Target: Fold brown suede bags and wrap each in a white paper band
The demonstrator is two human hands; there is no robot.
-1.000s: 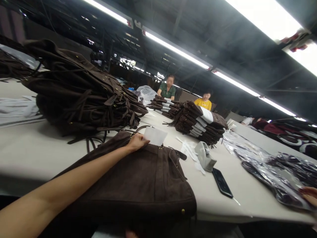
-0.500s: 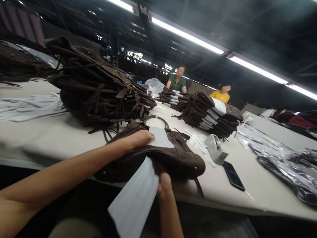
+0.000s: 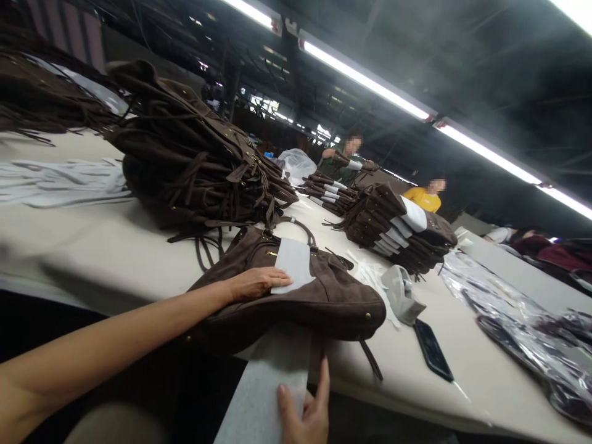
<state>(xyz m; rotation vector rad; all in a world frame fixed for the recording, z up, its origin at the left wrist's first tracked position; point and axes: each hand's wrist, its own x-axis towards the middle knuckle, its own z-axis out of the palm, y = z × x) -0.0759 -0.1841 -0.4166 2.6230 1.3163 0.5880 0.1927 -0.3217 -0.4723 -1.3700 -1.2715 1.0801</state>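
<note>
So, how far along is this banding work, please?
Looks done: the banded stack. In hand: the left hand lies on the white band over the bag; the right hand holds the hanging strip. Left, it seems: that strip is unfastened; the big pile shows no bands.

Factory workshop: rows of tube lights (image 3: 365,75), a long white table (image 3: 176,253), stacked brown bags (image 3: 198,154), two workers beyond.

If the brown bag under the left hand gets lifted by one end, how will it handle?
Probably floppy: the bag lies in soft folds and bulges, with its near side reaching past the table edge. The white sheet on top may slip if the left hand lets go. The loose strap trailing from beneath could swing.
</note>
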